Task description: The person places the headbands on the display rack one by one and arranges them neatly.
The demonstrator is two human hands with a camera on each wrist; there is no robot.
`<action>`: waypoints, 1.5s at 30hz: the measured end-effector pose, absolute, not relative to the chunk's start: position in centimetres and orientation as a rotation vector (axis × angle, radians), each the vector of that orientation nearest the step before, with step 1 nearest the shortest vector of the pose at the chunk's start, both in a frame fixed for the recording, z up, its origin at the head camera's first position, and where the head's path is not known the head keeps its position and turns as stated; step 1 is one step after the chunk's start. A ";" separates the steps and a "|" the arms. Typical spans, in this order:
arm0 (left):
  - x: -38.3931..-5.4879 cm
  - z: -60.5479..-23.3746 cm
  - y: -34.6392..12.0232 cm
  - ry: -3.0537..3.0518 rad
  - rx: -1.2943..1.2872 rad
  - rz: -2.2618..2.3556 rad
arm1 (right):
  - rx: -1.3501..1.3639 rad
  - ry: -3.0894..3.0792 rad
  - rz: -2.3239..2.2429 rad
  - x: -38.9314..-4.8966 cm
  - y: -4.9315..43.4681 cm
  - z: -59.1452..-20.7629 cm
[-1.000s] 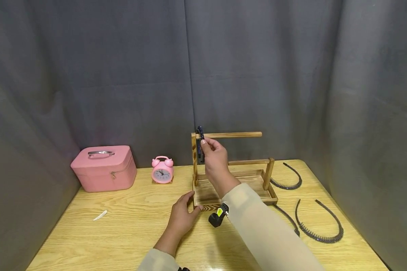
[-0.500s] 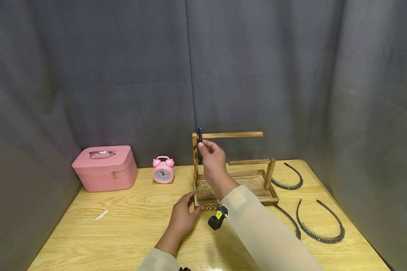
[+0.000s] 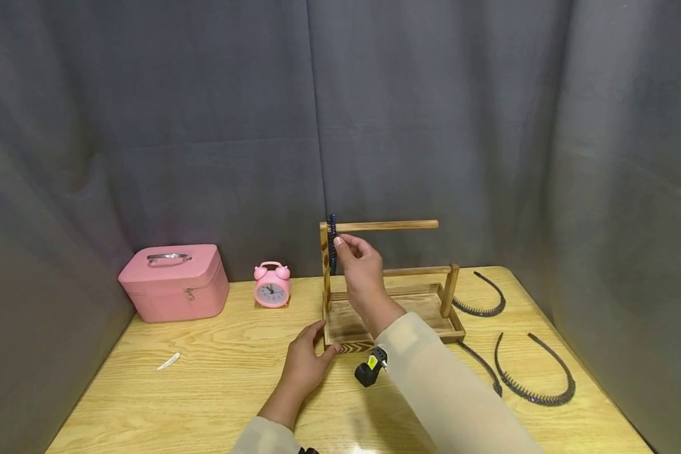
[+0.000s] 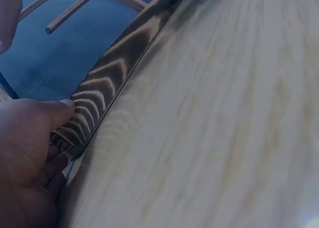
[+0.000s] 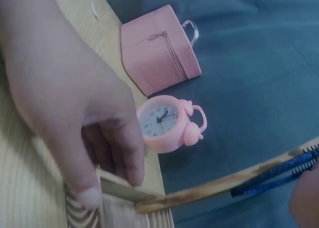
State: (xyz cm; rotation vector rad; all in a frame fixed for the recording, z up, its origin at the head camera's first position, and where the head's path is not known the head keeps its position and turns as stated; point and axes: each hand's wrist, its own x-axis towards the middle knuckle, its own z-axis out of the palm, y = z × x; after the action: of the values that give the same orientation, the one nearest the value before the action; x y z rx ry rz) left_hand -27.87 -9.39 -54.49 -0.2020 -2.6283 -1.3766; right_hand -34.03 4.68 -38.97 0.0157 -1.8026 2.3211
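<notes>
The rack [image 3: 414, 308] is showing streaked wood, the headbands [image 3: 332, 244] are looking plastic, and beyond the smooth worktop's [image 3: 221, 391] far edge matt cloth [image 3: 210, 145] is hanging.

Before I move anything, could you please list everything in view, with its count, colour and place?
table: 1, light wood, beneath the rest
curtain: count unclear, grey, behind and beside table
rack: 1, brown wood, table's centre right
rack headband: at least 1, dark blue, rack's upper left
table headbands: 3, dark, table's right; one partly hidden
case: 1, pink, back left
clock: 1, pink, between case and rack
sliver: 1, white, front left
wrist devices: 2, black, one per wrist
sleeves: 2, beige, foreground
left hand: 1, gripping rack's near left corner
right hand: 1, beside rack headband
</notes>
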 end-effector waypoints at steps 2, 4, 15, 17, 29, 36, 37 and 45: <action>-27.8 -54.5 -9.4 -2.632 -0.206 -1.378 | 0.031 -1.825 2.287 -33.6 5.6 -39.2; -27.7 -54.5 -9.3 -2.632 -0.215 -1.381 | 0.045 -1.848 2.260 -33.0 6.8 -39.6; -27.8 -54.4 -9.5 -2.647 -0.200 -1.395 | 0.100 -2.121 2.074 -27.5 16.8 -42.9; -27.8 -54.4 -9.4 -2.649 -0.191 -1.405 | 0.120 -2.208 2.006 -26.0 19.1 -43.3; -27.7 -54.4 -9.3 -2.658 -0.175 -1.395 | 0.432 -2.706 1.624 -20.0 29.4 -46.1; -27.7 -54.5 -9.3 -2.655 -0.164 -1.401 | 0.703 -2.877 1.440 -19.7 31.8 -47.5; -27.7 -54.5 -9.3 -2.657 -0.165 -1.398 | 0.727 -2.900 1.409 -19.7 32.0 -47.7; -27.8 -54.4 -9.5 -2.667 -0.193 -1.395 | 0.907 -2.978 1.449 -19.4 33.6 -49.3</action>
State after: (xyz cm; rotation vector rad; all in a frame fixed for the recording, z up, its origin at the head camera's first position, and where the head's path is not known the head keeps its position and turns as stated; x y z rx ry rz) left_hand -27.76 -9.50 -54.45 -0.1926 -2.6672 -1.3950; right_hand -19.40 33.63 -49.28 0.9067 -2.9782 1.4485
